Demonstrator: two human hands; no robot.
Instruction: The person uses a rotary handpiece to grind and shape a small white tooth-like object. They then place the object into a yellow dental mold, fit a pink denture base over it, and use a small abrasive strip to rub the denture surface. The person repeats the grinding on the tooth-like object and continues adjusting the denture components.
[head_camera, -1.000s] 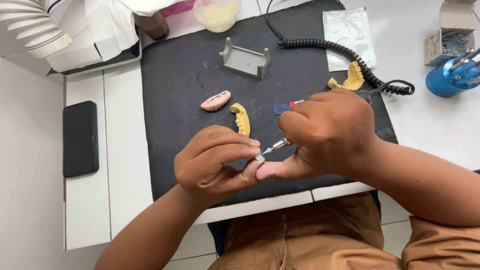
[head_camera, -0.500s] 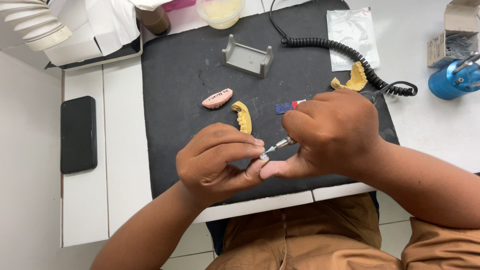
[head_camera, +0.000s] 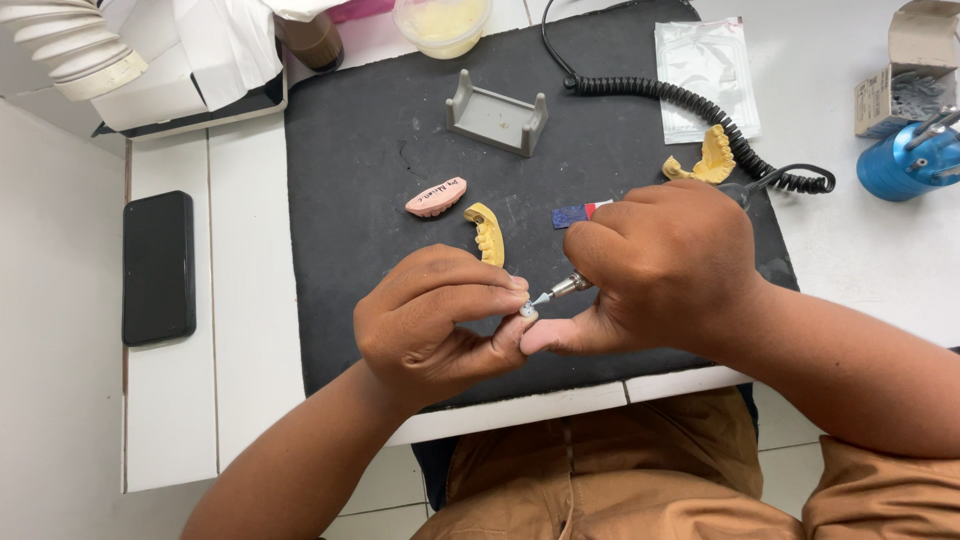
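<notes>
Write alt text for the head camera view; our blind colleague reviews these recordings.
The right hand holds a rotary handpiece against a tiny piece pinched in the left hand, above a black mat with yellow dental casts.

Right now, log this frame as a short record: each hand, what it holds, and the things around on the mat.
left hand: pinches a small pale piece at its fingertips
right hand: grips a handpiece, tip at the piece
mat: black, on a white bench
on mat: yellow dental cast, pink piece, grey holder, second yellow cast, coiled black cord
off mat: black phone, blue stand
</notes>
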